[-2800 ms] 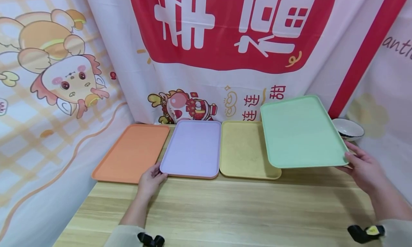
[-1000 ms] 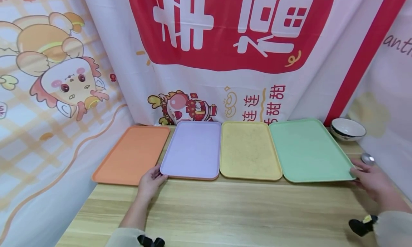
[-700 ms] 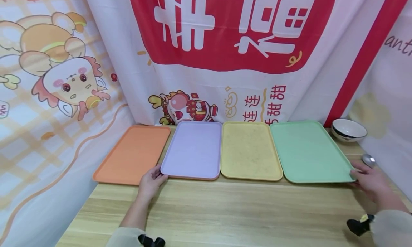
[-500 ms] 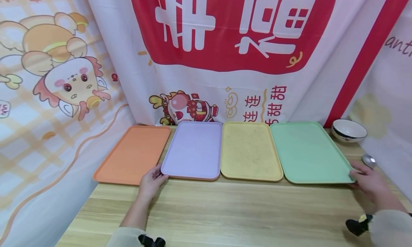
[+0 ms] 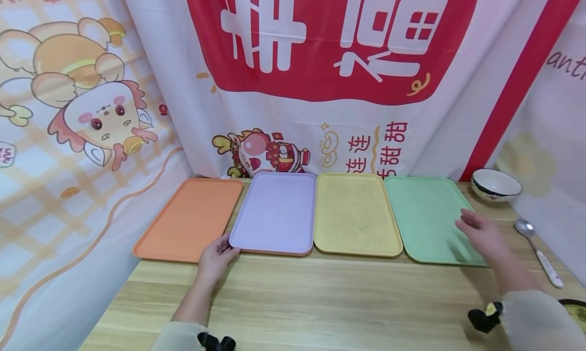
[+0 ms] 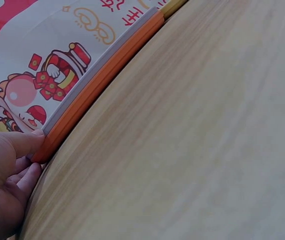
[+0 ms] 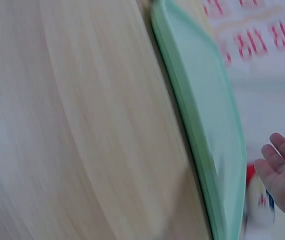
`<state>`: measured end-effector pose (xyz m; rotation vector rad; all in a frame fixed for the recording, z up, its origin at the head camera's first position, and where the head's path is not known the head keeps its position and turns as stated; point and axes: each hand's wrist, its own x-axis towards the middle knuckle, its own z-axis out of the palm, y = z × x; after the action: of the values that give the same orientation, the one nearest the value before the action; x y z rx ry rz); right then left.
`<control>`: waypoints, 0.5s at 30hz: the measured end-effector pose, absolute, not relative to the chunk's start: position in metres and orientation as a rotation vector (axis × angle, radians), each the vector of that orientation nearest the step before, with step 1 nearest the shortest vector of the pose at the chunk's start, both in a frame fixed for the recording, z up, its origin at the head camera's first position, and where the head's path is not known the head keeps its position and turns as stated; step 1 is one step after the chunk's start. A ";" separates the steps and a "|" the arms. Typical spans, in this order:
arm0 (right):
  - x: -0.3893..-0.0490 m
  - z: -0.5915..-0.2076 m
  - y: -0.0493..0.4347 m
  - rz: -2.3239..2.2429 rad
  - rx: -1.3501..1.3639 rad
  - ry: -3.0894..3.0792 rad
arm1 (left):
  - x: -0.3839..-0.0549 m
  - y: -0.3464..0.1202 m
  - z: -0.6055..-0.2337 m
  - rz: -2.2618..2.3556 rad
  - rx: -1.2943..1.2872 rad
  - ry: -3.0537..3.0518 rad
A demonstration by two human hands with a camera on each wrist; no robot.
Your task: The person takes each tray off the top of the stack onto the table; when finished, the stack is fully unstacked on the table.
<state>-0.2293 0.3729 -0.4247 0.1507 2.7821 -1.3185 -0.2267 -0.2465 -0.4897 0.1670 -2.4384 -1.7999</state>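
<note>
A purple tray (image 5: 274, 213) lies on top of an orange tray (image 6: 100, 82), whose edge shows in the left wrist view. My left hand (image 5: 215, 259) pinches their near left corner, thumb above and fingers below. To the right are a yellow tray (image 5: 357, 213) and a green tray (image 5: 423, 213), side by side. Over the green tray's right part hovers my right hand (image 5: 485, 236), holding nothing. The right wrist view shows its fingers (image 7: 277, 155) spread apart. Another orange tray (image 5: 192, 218) sits at the far left, its near right corner close to my left hand.
At the back right stands a white bowl (image 5: 496, 184) with a dark patterned outside. A spoon (image 5: 526, 229) with a white handle lies in front of it. Part of a yellow and black object (image 5: 576, 310) shows at the right edge. Printed cloth (image 5: 320, 122) hangs behind the table.
The green tray came down from above the yellow tray's right side onto the table. My right hand has let go of it and moved left over it. My left hand stayed put.
</note>
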 end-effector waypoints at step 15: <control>-0.248 -0.430 0.235 -1.541 -0.032 2.714 | -0.225 -0.245 -0.492 -1.783 0.106 -2.381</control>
<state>-0.2479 0.2346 -0.4304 -0.0322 2.7144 -1.5410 -0.2252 -0.2453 -0.4919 0.1057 -2.3807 -1.7828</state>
